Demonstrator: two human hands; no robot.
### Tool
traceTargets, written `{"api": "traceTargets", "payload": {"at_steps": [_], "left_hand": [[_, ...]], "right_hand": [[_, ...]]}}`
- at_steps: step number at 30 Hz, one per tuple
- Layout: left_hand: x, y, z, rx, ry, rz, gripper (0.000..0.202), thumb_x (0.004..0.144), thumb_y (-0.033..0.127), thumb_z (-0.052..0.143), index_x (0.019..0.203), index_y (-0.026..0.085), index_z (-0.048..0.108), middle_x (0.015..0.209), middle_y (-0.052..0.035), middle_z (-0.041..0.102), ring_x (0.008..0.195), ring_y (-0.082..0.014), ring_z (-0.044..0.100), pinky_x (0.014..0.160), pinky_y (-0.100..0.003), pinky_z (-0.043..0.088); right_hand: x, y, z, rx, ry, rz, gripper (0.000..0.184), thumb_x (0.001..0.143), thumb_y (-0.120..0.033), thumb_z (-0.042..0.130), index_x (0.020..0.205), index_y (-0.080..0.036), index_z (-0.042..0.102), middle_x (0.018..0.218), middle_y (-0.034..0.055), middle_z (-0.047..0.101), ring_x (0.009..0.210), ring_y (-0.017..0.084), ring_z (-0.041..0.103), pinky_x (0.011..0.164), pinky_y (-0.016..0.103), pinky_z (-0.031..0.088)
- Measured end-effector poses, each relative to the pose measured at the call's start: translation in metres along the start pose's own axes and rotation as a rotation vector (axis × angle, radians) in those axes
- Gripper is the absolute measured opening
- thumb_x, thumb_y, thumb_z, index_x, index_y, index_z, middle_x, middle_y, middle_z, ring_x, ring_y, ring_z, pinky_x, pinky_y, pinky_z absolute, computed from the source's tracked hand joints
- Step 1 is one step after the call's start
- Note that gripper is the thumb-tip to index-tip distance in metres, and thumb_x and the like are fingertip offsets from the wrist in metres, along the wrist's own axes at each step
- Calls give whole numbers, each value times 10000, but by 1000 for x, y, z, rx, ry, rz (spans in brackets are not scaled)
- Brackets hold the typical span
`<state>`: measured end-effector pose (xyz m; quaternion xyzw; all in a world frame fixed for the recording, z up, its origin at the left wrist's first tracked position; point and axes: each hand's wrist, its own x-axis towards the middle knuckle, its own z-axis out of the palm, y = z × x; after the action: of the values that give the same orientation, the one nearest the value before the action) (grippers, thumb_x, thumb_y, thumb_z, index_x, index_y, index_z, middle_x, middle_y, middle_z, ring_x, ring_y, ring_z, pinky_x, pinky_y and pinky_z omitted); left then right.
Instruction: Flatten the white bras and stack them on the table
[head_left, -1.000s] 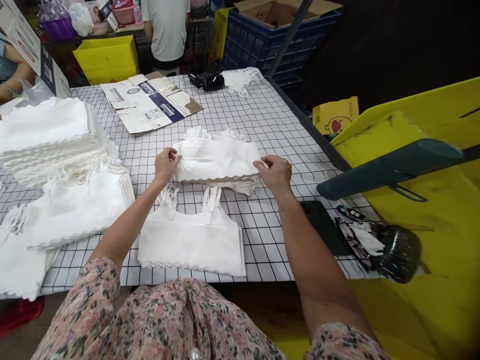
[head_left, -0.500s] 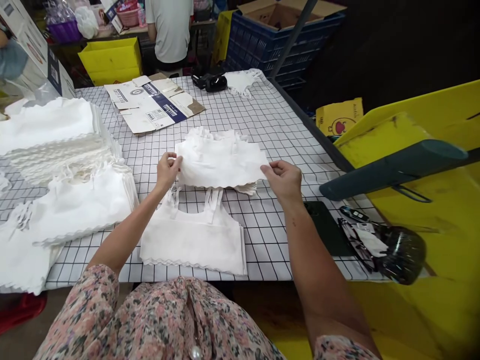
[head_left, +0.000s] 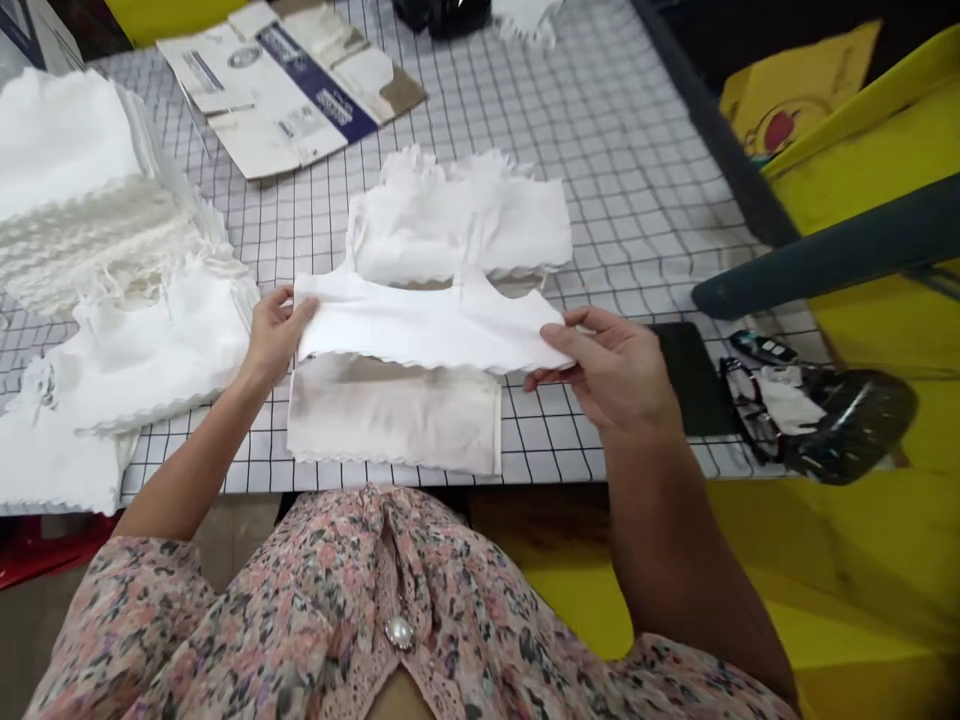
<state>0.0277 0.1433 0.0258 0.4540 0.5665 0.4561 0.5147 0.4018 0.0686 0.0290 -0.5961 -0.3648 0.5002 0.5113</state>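
Observation:
A white camisole top (head_left: 427, 325) with thin straps and a scalloped hem is stretched between my two hands. My left hand (head_left: 274, 335) pinches its left side, thumb on top. My right hand (head_left: 611, 365) pinches its right side, with some fingers underneath. Below the held top, nearer to me, lies a small stack of matching white tops (head_left: 394, 420), partly covered by it. Just beyond it sits another white pile (head_left: 465, 215) with scalloped edges, its near part overlapped by the held top's straps.
Tall stacks of white tops (head_left: 67, 150) and a lower stack (head_left: 165, 350) stand at the left. A flattened carton (head_left: 292, 85) lies farther back. At the right are a dark flat case (head_left: 686, 380), eyeglasses (head_left: 750, 410), a dark plastic-wrapped bundle (head_left: 855, 425) and a dark green tube (head_left: 832, 245).
Both hands have drawn a top off the far pile toward me, over the near stack. My hands are farther apart, and the camera view has tilted down.

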Motion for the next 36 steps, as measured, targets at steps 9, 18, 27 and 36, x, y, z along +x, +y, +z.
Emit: {"api": "traceTargets", "payload": {"at_steps": [9, 18, 27, 36], "left_hand": [[-65, -41, -26, 74, 32, -228, 586, 677, 520, 973, 1071, 181, 702, 700, -18, 757, 564, -185, 704, 490, -262, 555], [-93, -46, -26, 125, 33, -250, 559, 715, 486, 921, 1124, 192, 676, 738, -15, 772, 541, -170, 673, 473, -250, 520], [-115, -57, -44, 445, 46, -144, 530, 843, 494, 831, 1253, 194, 676, 769, -11, 750, 552, -168, 642, 522, -283, 538], [-120, -95, -24, 1096, -169, 685, 806, 1051, 475, 708, 1745, 285, 343, 1766, -177, 453, 1706, -413, 324, 1357, -684, 327]], "right_hand": [[-70, 34, 7, -50, -109, 346, 708, 486, -690, 1070, 769, -222, 619, 510, -5, 638, 374, 163, 580, 377, 281, 551], [-99, 43, -3, -131, -173, 441, 707, 552, -812, 994, 719, -224, 639, 454, 6, 602, 387, 161, 594, 481, 278, 607], [-107, 54, -9, -310, -226, 440, 729, 619, -905, 883, 729, -229, 635, 525, 49, 662, 390, 183, 580, 438, 297, 501], [-101, 56, 9, -902, -232, -214, 632, 1055, -778, 431, 713, -253, 518, 530, 3, 521, 459, 155, 451, 522, 308, 330]]}}
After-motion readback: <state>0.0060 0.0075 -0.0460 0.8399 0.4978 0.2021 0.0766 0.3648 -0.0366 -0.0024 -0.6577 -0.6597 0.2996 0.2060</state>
